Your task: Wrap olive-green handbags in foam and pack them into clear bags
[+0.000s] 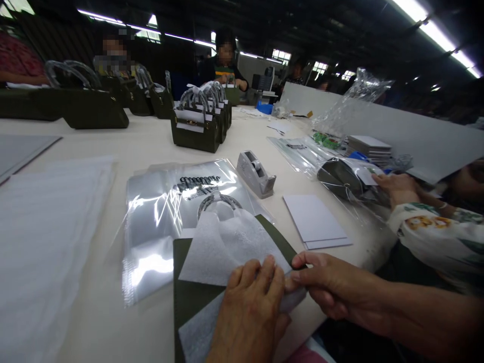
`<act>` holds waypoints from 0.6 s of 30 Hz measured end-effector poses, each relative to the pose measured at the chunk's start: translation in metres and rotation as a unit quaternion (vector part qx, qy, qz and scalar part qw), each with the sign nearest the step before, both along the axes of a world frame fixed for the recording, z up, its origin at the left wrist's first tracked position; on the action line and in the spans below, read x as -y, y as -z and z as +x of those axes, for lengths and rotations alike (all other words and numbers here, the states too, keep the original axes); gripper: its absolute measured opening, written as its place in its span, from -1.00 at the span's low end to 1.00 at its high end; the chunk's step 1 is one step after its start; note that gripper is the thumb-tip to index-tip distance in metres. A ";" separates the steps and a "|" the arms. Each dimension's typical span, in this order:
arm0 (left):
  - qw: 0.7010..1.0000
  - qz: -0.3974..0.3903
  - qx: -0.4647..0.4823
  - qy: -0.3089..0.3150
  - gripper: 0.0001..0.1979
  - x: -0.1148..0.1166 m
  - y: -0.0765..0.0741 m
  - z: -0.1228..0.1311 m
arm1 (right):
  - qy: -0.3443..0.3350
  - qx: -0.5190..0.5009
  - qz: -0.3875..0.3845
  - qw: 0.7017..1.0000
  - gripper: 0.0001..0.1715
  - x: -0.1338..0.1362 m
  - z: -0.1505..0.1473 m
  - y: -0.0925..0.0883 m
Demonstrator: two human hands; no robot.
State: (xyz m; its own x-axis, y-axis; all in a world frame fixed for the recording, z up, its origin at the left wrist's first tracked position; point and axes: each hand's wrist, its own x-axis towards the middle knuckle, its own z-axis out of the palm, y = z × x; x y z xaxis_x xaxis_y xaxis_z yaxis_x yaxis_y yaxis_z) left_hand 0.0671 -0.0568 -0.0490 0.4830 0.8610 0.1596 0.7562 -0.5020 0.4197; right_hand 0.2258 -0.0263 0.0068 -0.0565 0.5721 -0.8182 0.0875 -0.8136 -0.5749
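Observation:
In front of me on the table lies a dark green handbag [260, 224] with its plastic-wrapped handle [219, 199] pointing away. White wrapping sheets [204, 252] cover part of its front. My left hand [251, 305] lies on the sheets and the bag, fingers stretched out and pressing down. At the bag's right edge my right hand [333, 282] is closed, thumb and forefinger pinching the green corner. Its other fingers are curled below. Just beyond the bag are clear printed plastic bags [151, 212], partly under the handle.
A grey tape dispenser [255, 174] and white cards [315, 222] stand nearby. White sheets [41, 242] cover the left side. Wrapped handbags [194, 128] line the back. On the right, a co-worker's hand [399, 186] touches a bagged handbag [340, 176].

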 end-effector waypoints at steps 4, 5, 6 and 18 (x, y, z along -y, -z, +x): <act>0.999 0.012 -0.028 0.023 -0.45 -0.001 0.002 -0.001 | 0.133 -0.057 -0.046 0.988 -0.79 0.015 0.012 -0.002; 0.999 0.017 -0.035 0.027 -0.47 -0.001 0.002 -0.001 | 0.150 -0.058 -0.060 0.985 -0.79 0.019 0.017 -0.002; 0.999 0.023 -0.042 0.027 -0.49 -0.001 0.002 -0.001 | 0.159 -0.055 -0.071 0.983 -0.78 0.022 0.022 -0.003; 0.991 0.072 -0.075 0.088 -0.57 0.002 -0.001 -0.008 | -0.120 -0.108 0.363 0.918 -0.68 -0.021 -0.003 0.002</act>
State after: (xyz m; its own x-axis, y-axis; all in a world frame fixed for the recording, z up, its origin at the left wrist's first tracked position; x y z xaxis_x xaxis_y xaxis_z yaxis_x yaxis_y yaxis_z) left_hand 0.0588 -0.0589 -0.0482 0.6512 0.7347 0.1902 0.6998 -0.6783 0.2241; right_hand 0.2227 -0.0049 0.0051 -0.3682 0.9120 -0.1806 0.0339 -0.1809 -0.9829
